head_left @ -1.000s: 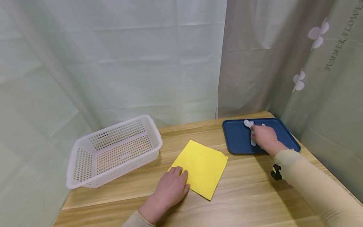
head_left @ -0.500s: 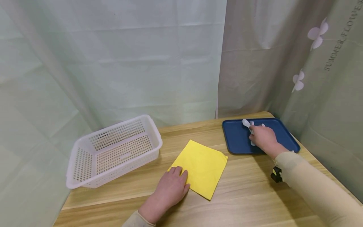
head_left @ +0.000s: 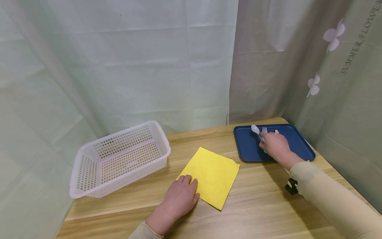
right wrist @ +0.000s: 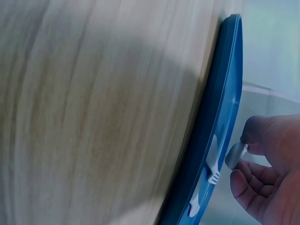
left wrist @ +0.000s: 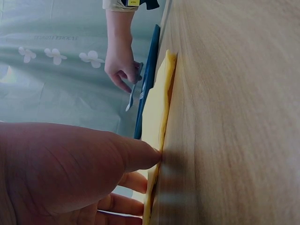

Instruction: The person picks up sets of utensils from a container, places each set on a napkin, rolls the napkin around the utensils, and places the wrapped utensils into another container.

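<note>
My right hand (head_left: 276, 146) pinches a white spoon (head_left: 255, 129) between thumb and fingers, its bowl pointing to the far left. In the right wrist view the spoon (right wrist: 235, 155) hangs over the blue tray (right wrist: 227, 105). A white fork (right wrist: 213, 163) and another white utensil (right wrist: 194, 205) lie on the tray; in the head view my hand covers much of both. My left hand (head_left: 180, 197) rests on the near left edge of a folded yellow cloth (head_left: 210, 177). The left wrist view has its thumb at the edge of the cloth (left wrist: 157, 101).
A white perforated plastic basket (head_left: 159, 143) stands at the left of the wooden table (head_left: 253, 205). The blue tray sits at the far right, by the table's edge. Curtains (head_left: 167, 66) hang close behind the table and along both sides.
My right hand has moved slightly left, and the spoon has come away from beside the fork, its bowl shifting left. The left hand and the yellow cloth have kept their place.
</note>
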`<state>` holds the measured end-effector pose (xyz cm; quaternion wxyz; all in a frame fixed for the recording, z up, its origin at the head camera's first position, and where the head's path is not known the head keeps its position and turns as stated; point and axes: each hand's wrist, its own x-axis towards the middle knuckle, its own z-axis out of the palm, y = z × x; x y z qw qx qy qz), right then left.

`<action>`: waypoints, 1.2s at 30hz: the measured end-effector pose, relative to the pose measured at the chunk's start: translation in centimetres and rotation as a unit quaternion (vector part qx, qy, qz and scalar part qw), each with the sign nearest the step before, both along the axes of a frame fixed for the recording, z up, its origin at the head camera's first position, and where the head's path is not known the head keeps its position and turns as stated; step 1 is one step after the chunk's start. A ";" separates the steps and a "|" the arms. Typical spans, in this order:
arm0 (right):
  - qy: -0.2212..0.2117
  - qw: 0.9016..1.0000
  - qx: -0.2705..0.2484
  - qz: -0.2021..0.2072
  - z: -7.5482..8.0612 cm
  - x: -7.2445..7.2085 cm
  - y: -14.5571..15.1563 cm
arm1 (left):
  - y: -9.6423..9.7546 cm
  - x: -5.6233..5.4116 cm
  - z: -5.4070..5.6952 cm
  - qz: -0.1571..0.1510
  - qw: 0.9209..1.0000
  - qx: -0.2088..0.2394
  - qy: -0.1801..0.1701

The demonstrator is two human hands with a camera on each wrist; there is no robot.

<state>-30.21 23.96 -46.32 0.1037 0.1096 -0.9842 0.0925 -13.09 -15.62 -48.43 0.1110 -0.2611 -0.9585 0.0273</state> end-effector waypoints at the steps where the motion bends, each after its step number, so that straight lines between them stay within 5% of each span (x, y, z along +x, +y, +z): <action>1: 0.006 1.000 -0.001 0.003 0.0 0.1 -0.1 | 0.0 0.0 0.0 0.000 1.000 0.000 0.001; 8: 0.042 0.999 0.006 0.026 0.1 0.7 -1.0 | -0.1 0.0 -0.3 -0.003 1.000 -0.005 0.012; 36: 0.053 0.995 -0.016 0.084 0.3 3.4 -5.2 | 0.0 0.1 0.0 0.002 1.000 -0.008 0.002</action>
